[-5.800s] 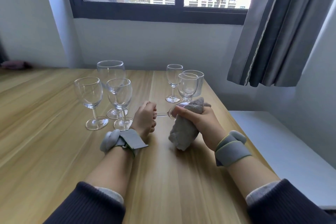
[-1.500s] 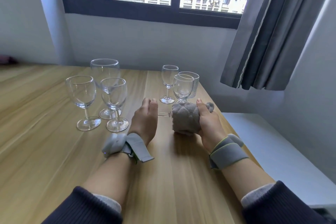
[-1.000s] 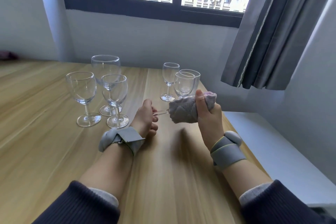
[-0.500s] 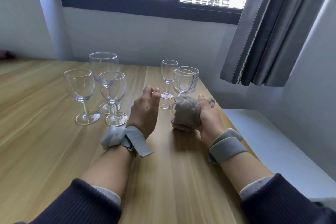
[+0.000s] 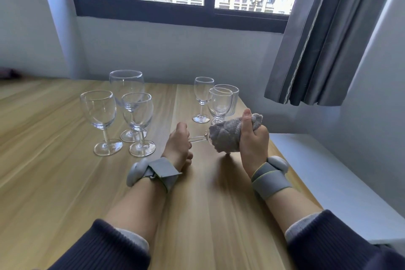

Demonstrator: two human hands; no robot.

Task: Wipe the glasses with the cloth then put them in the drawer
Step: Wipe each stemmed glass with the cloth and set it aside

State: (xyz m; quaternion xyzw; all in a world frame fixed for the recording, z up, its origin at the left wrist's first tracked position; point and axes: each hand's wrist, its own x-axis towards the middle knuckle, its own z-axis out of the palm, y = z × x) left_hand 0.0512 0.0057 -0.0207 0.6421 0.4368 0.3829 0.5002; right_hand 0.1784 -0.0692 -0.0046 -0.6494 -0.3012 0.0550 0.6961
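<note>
We see the left hand [image 5: 178, 144] gripping the stem of a glass [image 5: 198, 138] held sideways above the worktop [image 5: 65, 182], while the right hand [image 5: 252, 138] squeezes the grey cloth [image 5: 225, 137] around its bowl, thumb up.

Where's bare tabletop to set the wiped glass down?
Free: the wide wooden table left of the left hand, nearer than the three large glasses; also the strip between both forearms. Crowded: the far right corner, where three smaller glasses cluster behind the cloth.
</note>
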